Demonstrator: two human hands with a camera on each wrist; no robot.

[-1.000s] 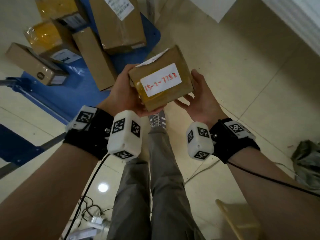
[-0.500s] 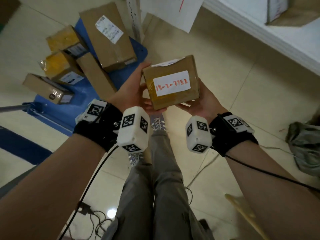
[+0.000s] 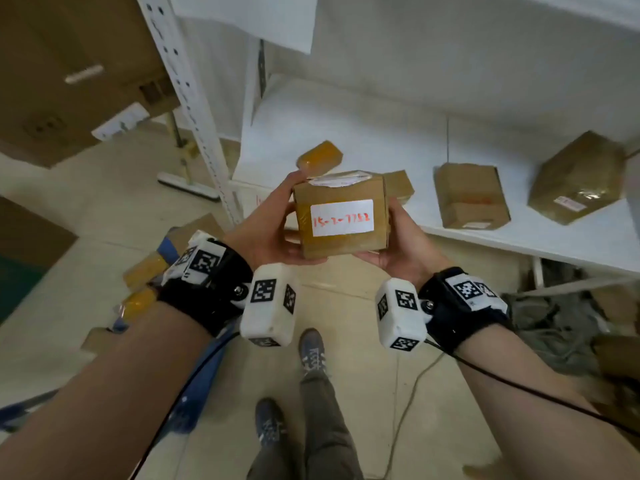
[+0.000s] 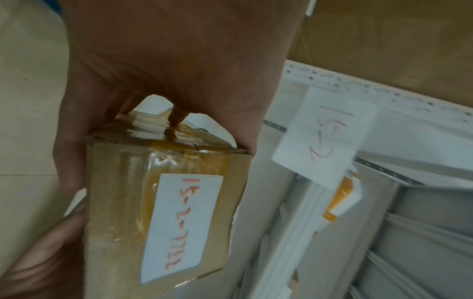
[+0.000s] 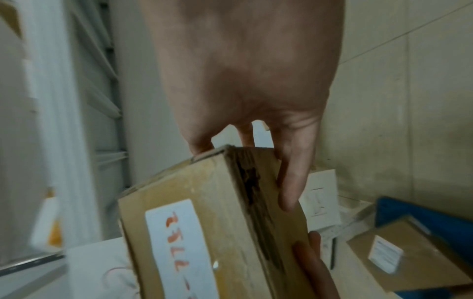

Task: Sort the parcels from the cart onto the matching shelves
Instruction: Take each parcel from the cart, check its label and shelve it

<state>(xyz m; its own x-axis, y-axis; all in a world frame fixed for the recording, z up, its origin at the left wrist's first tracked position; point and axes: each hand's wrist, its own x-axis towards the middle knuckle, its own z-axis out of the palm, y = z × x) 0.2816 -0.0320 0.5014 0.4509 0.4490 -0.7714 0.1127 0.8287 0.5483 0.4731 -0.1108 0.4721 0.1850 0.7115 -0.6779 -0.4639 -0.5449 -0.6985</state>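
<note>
A small cardboard parcel (image 3: pixel 341 216) with a white label reading 15-2-7752 in red is held up between both hands, just in front of the white shelf (image 3: pixel 346 133). My left hand (image 3: pixel 266 226) grips its left side and underside, thumb at the top corner. My right hand (image 3: pixel 401 244) cups its right side from below. The left wrist view shows the parcel (image 4: pixel 163 212) under my left hand (image 4: pixel 163 70), and a paper sign (image 4: pixel 322 137) on the shelf frame. In the right wrist view my right hand's fingers (image 5: pixel 294 176) lie along the parcel (image 5: pixel 212 222).
The shelf holds an orange-taped packet (image 3: pixel 320 158) and three brown boxes (image 3: pixel 471 195), (image 3: pixel 578 176), (image 3: pixel 398 183). A perforated white upright (image 3: pixel 194 109) stands at left. Parcels on the blue cart (image 3: pixel 152 271) lie behind my left wrist. Large cartons (image 3: pixel 69 71) stand far left.
I have turned from the cart toward the shelf, which now fills the view. The parcel has risen and come level, still held in both hands.
</note>
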